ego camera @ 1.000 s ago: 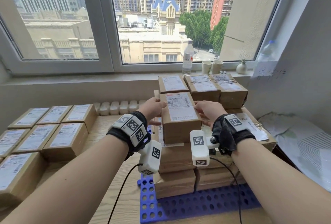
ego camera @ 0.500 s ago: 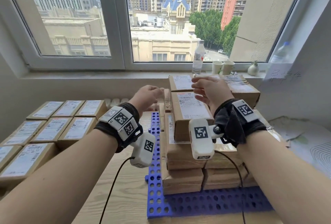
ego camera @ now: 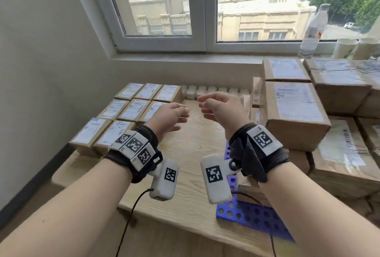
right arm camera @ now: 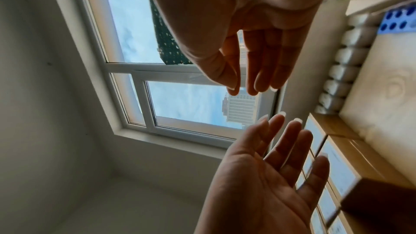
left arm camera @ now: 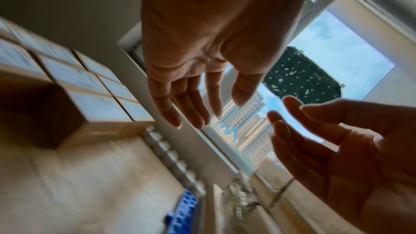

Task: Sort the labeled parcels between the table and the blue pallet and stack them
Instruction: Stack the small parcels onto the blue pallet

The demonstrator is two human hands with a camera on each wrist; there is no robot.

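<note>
Both hands hover empty over the bare wooden table (ego camera: 193,154), fingers relaxed and held apart. My left hand (ego camera: 181,117) is just right of the flat rows of small labeled parcels (ego camera: 131,111). My right hand (ego camera: 205,107) hangs left of the stack on the blue pallet (ego camera: 253,217), whose top front parcel (ego camera: 296,108) lies label up. In the left wrist view the left hand (left arm camera: 202,106) shows straight fingers with the table parcels (left arm camera: 96,106) beside it. The right wrist view shows the right hand (right arm camera: 245,77) loosely extended, holding nothing.
A row of small white containers (ego camera: 213,91) lines the table's back edge under the window sill. A plastic bottle (ego camera: 312,30) and paper cups (ego camera: 345,48) stand on the sill at the right. A wall closes the left side.
Both hands let go of the top parcel on the pallet stack and moved left over the bare table. The head view has swung left.
</note>
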